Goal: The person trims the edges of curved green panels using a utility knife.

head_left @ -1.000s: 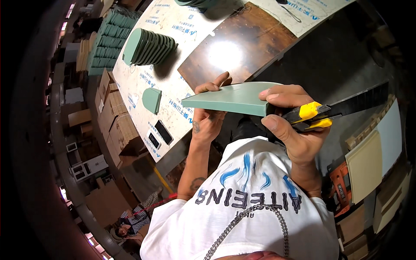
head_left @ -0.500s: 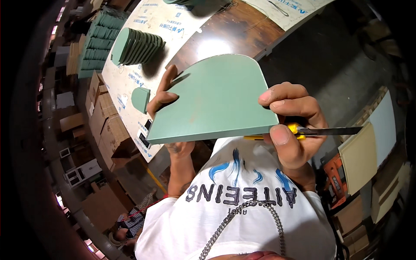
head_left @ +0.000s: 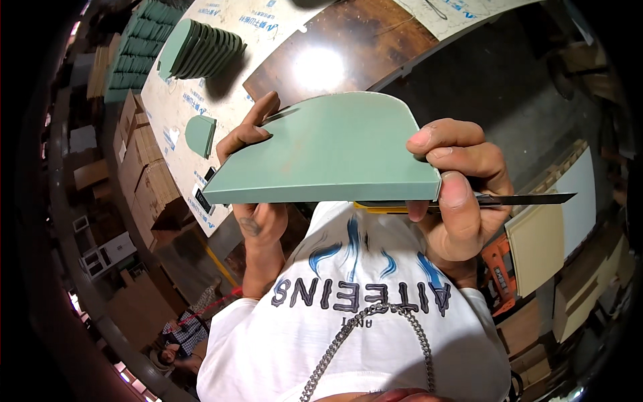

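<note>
A green board (head_left: 335,147) with a rounded far edge and a straight near edge is held up in front of my chest. My left hand (head_left: 249,134) is closed on its left side, fingers over the top and the rest hidden beneath. At the right corner, my right hand (head_left: 462,181) pinches the board between thumb and fingers. That same hand also keeps a yellow utility knife (head_left: 382,208) against the palm, its long dark blade (head_left: 536,199) pointing out to the right. The knife's handle is partly hidden under the board.
On the table (head_left: 161,127) at left stand a row of similar green boards (head_left: 201,50) and a small green piece (head_left: 199,135). Cardboard (head_left: 151,174) is stacked beside it, with more green stacks (head_left: 137,57) beyond. Panels (head_left: 536,251) lean at right. Another person (head_left: 184,338) is at lower left.
The board has tilted, so its straight near edge shows thicker and its face looks shorter. Both hands still hold it. The knife has shifted slightly right with my right hand.
</note>
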Available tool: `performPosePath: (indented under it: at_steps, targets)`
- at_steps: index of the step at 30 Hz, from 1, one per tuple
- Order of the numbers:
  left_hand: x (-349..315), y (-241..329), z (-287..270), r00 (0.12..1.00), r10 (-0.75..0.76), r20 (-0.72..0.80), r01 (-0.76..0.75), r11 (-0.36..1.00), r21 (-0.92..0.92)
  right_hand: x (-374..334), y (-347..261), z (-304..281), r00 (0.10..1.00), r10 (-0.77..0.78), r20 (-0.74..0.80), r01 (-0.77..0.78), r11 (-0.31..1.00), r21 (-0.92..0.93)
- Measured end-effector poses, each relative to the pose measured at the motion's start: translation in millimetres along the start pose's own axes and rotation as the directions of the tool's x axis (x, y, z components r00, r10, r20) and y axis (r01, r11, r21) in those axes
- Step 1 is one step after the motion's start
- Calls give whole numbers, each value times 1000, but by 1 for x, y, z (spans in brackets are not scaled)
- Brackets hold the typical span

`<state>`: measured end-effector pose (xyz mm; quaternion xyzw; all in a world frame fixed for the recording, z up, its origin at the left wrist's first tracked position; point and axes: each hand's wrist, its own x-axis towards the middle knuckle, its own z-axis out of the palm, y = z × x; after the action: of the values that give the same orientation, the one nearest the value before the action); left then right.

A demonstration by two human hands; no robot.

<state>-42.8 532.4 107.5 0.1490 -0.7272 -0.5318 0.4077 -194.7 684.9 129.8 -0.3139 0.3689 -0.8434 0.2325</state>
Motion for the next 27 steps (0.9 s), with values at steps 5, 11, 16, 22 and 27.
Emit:
performPosePath:
  at_steps: [5,11,16,22,27]
  targets:
    - [1,5,-3,994,-112,1,112,991,-74,8,-2,2,996,86,-6,-86,996,2]
    - [-6,8,-12,957,-249,151,279,933,-229,16,-12,-7,921,353,167,-385,892,238]
    - [-8,11,-11,937,-319,139,346,900,-264,14,-8,-10,907,375,192,-421,830,366]
    - [-6,12,-12,933,-329,145,355,908,-222,15,-9,-15,906,370,207,-423,822,382]
    - [-8,9,-9,935,-329,131,352,906,-237,14,-8,-19,897,382,221,-440,807,394]
